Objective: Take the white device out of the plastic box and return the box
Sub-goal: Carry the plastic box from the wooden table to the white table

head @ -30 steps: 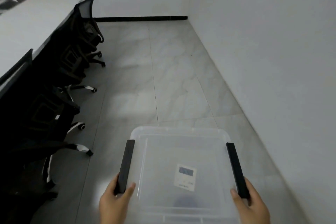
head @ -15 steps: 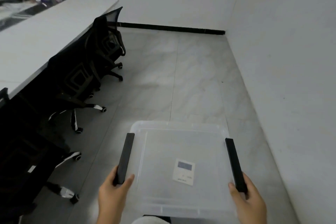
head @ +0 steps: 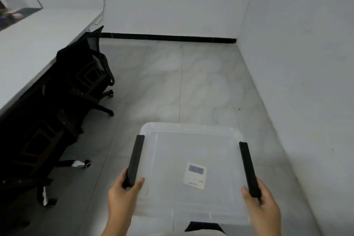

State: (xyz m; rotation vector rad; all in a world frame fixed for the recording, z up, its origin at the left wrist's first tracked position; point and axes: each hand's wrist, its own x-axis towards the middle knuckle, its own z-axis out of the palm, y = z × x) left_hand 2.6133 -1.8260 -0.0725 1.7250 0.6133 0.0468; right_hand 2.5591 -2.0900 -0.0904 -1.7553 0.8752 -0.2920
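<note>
I carry a clear plastic box (head: 191, 132) in front of me above the floor, its translucent lid on. A white device (head: 195, 177) with a small dark screen shows through the lid, right of centre. My left hand (head: 122, 199) grips the near end of the black handle (head: 135, 159) on the box's left side. My right hand (head: 262, 207) grips the near end of the black handle (head: 248, 166) on its right side.
A long white table (head: 38, 44) runs along the left, with black office chairs (head: 88, 74) pushed against it. A white wall (head: 306, 82) stands close on the right and another lies ahead with a black skirting (head: 164, 37). Grey tiled floor (head: 182, 86) stretches between them.
The view has swung left and up while the box stays in both hands. The far wall and skirting look closer, and more of the table shows.
</note>
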